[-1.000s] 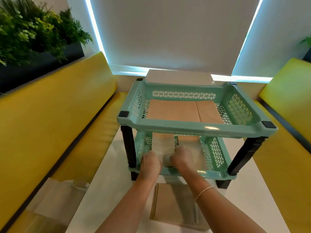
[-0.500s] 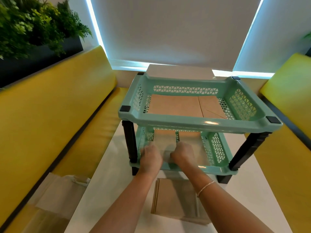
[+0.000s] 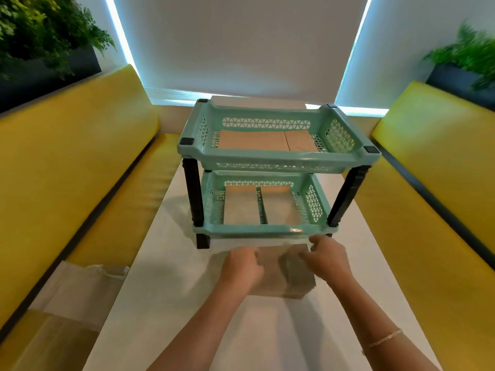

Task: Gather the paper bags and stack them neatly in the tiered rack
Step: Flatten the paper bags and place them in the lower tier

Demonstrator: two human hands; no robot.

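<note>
Brown paper bags (image 3: 284, 271), folded flat in a small stack, lie on the white counter (image 3: 166, 303) at lower centre of the frame, just in front of the rack (image 3: 278, 156). Both hands are on that stack: the left hand (image 3: 241, 269) has its fingers curled over the stack's left side, and the right hand (image 3: 328, 259) pinches its far right corner, so each grip is closed on the bags. The picture is blurred here, and how many bags are in the stack cannot be told. A thin bracelet (image 3: 383, 341) circles the right wrist at lower right.

Bare counter runs along both sides of the stack and the forearms. At lower left, off the counter's edge, more pale bags (image 3: 80, 287) lie on the yellow bench (image 3: 67, 183).

Beyond the hands, the mint-green rack stands on black legs (image 3: 192, 194). Its lower tier (image 3: 251, 230) holds two flat bags side by side with a narrow gap between them; its upper tier (image 3: 267, 155) holds flat brown bags too. Yellow seats flank the counter, with plants (image 3: 40, 25) in the upper corners. No writing is legible.
</note>
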